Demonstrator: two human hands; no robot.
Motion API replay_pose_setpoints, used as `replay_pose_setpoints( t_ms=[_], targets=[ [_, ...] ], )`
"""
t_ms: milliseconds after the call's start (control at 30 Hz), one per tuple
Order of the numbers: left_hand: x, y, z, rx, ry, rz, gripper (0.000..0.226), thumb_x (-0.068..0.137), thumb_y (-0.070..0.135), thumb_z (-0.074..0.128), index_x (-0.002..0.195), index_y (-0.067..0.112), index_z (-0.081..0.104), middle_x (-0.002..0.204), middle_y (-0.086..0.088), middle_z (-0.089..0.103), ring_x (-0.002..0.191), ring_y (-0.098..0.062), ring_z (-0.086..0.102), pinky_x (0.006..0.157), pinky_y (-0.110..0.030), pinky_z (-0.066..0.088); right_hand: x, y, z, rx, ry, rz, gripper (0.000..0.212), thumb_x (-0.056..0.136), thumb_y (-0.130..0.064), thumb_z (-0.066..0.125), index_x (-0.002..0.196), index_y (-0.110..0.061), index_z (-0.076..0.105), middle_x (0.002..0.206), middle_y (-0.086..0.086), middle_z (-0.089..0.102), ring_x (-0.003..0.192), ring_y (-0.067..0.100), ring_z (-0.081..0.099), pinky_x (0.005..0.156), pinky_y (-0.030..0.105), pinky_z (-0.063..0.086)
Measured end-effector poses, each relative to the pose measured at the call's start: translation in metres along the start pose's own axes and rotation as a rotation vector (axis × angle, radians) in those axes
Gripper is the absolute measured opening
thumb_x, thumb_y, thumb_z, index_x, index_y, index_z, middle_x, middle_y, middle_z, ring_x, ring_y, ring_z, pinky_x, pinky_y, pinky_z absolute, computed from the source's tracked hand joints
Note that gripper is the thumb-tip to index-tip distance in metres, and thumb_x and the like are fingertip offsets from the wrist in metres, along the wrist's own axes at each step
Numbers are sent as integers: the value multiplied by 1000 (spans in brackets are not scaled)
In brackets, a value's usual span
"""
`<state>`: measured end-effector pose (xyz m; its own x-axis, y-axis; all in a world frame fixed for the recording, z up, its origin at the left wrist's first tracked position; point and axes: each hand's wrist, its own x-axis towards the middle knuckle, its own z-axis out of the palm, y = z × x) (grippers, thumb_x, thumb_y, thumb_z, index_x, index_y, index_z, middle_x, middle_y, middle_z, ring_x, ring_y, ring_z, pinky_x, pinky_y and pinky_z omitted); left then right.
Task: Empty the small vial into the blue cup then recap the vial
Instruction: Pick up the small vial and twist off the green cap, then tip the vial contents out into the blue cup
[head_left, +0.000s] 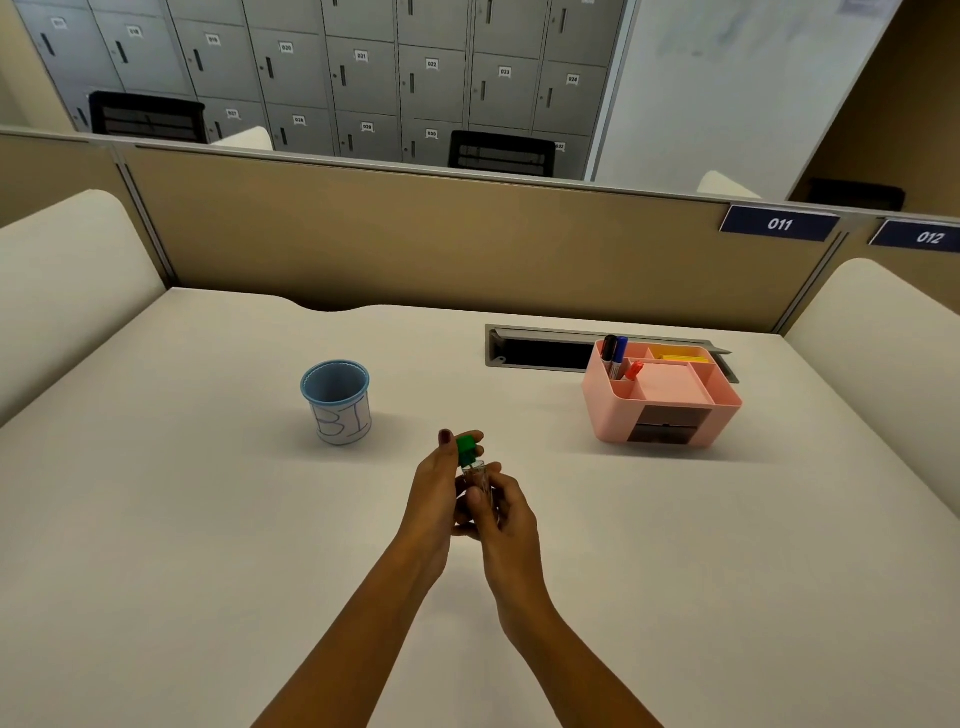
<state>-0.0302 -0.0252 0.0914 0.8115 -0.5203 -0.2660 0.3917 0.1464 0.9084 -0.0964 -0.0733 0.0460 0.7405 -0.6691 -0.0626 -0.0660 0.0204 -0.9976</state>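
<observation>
A small clear vial (478, 480) stands almost upright in my right hand (506, 522), whose fingers wrap its body. My left hand (434, 493) pinches the vial's green cap (466, 450) between thumb and fingertips, right at the vial's mouth. Whether the cap is seated or just lifted off I cannot tell. Both hands are together above the middle of the white desk (208, 519). The blue cup (336, 400), with a white label marked in pen, stands upright to the far left of my hands. Its inside looks empty.
A pink desk organiser (662, 397) with markers and yellow notes stands at the right. A grey cable slot (540, 348) lies behind it. A tan partition closes the desk's far edge, and white dividers flank both sides.
</observation>
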Motion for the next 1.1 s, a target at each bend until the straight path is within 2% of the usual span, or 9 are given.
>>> replay_pose_setpoints(
  t_ms=[233,333,433,533,633,733,867,933,1100],
  targets=[
    [4,-7,-9,-342,39,-66,33,94,37,40,103,19,65,113,-4,62,103,-25,62,79,-44,51,0,5,-8,35,20,-21,16,95,-29,54,110,-29,58,102,-5,68,85,12,69,74,22,59],
    [5,-21,-15,31,199,146,18,91,24,51,105,23,62,111,0,64,103,-19,62,91,-30,47,2,6,-14,59,47,-5,17,94,-29,55,111,-29,58,93,-3,69,78,10,69,72,24,60],
    [0,-43,-25,403,290,295,19,86,19,61,103,29,62,99,9,67,95,-9,63,79,-11,45,6,8,-20,87,81,8,16,94,-28,55,109,-28,59,88,-4,68,75,10,70,69,23,59],
    [-3,-66,-38,544,242,366,23,82,12,67,103,21,66,102,4,69,96,-9,63,92,-25,50,7,9,-26,126,92,18,13,94,-29,55,106,-29,61,87,-1,69,75,11,70,72,26,60],
    [-2,-89,-49,678,211,348,23,83,12,65,104,23,65,112,2,67,116,-23,55,112,-33,25,8,9,-29,157,101,18,14,94,-30,56,105,-25,63,87,3,68,73,13,68,71,27,60],
    [-2,-103,-59,758,196,342,22,84,15,64,102,28,63,114,5,63,129,-28,43,113,-29,8,9,10,-31,174,115,28,13,94,-29,57,103,-23,63,86,4,67,72,12,67,68,26,59],
    [-4,-111,-62,786,184,301,24,86,16,62,109,22,61,128,-6,58,137,-31,29,111,-35,18,9,12,-32,170,127,49,13,94,-28,57,104,-22,62,87,5,67,71,12,66,70,28,60],
    [-5,-112,-64,790,174,286,26,86,15,61,112,17,61,128,-10,58,133,-32,37,110,-35,23,8,12,-31,173,125,55,13,94,-27,57,104,-21,63,86,6,67,71,12,66,70,28,60],
    [-5,-107,-65,756,141,295,38,83,15,65,120,20,58,134,-6,54,133,-27,37,113,-37,17,9,10,-29,176,105,47,18,93,-28,58,108,-19,62,88,6,68,73,14,66,70,28,59]
  ],
)
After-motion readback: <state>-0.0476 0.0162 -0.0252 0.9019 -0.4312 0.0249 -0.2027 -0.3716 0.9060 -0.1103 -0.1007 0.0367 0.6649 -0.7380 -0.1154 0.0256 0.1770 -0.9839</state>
